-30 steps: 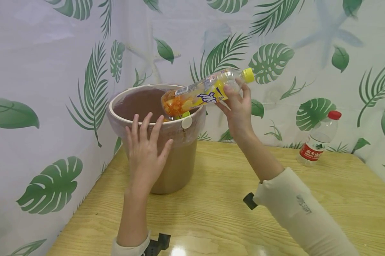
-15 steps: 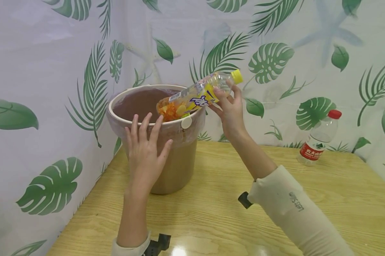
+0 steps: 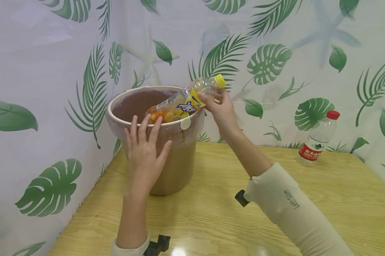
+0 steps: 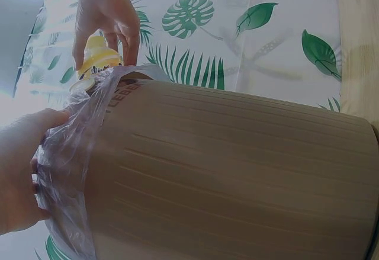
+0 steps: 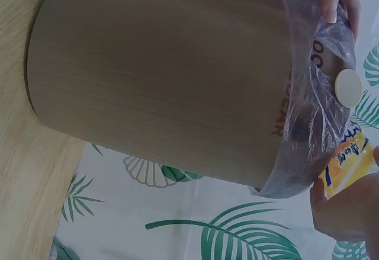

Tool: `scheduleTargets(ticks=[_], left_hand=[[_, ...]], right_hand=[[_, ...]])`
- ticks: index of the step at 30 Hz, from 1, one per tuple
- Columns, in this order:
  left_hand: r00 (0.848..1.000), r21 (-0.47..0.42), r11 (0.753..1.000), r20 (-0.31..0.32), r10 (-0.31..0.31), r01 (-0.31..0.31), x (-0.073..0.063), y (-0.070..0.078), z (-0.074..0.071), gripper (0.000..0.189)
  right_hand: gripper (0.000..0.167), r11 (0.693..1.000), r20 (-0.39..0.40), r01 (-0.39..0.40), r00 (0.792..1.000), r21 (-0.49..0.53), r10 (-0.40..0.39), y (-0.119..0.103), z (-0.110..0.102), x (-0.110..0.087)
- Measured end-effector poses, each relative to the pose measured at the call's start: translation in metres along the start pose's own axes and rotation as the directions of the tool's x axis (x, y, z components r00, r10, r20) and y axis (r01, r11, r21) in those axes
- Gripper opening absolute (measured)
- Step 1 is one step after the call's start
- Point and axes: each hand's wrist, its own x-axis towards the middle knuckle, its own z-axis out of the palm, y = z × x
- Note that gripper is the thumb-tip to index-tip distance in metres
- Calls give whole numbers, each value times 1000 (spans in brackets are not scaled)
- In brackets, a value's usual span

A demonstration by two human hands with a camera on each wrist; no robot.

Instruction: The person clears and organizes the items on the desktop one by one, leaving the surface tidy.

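Note:
My right hand (image 3: 222, 112) grips a clear plastic drink bottle (image 3: 188, 103) with a yellow cap, a yellow label and orange colouring near its base. The bottle slants base-down into the mouth of a brown trash bin (image 3: 176, 160), its cap end above the right side of the rim. My left hand (image 3: 144, 151) rests against the bin's near rim with its fingers spread and straight. A clear plastic bag (image 4: 74, 135) lines the bin and folds over its rim. A bit of yellow-green shows inside under the bottle, mostly hidden.
A clear bottle (image 3: 317, 138) with a red cap and red label stands tilted-looking at the back right of the wooden table (image 3: 231, 199). A leaf-patterned sheet (image 3: 224, 21) covers the walls behind and to the left.
My right hand has moved left and slightly down, lowering the bottle's base deeper into the bin and tilting it more steeply. My left hand has stayed at the rim.

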Motion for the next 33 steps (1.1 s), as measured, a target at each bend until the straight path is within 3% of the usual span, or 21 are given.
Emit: scheduleTargets(ticks=[4, 10, 14, 22, 29, 33], left_hand=[[1000, -6, 1000, -5, 5, -5, 0, 0, 0, 56], [1000, -16, 1000, -16, 8, -8, -1, 0, 1, 57], [1000, -17, 1000, -12, 6, -6, -1, 0, 1, 57], [1000, -8, 1000, 0, 1, -1, -1, 0, 0, 58], [1000, -10, 1000, 3, 5, -5, 0, 0, 0, 58], [1000, -10, 1000, 8, 7, -7, 0, 0, -1, 58]], right_hand=[[62, 994, 24, -6, 1000, -110, 9, 0, 3, 0], [58, 984, 62, 23, 998, -177, -12, 2, 5, 1], [51, 980, 84, 49, 996, -192, -33, 5, 4, 2], [52, 974, 105, 71, 993, -214, -50, 4, 2, 0], [49, 950, 174, 162, 978, -266, -118, 0, 6, 2], [40, 946, 167, 194, 974, -261, -154, -2, 9, 2]])
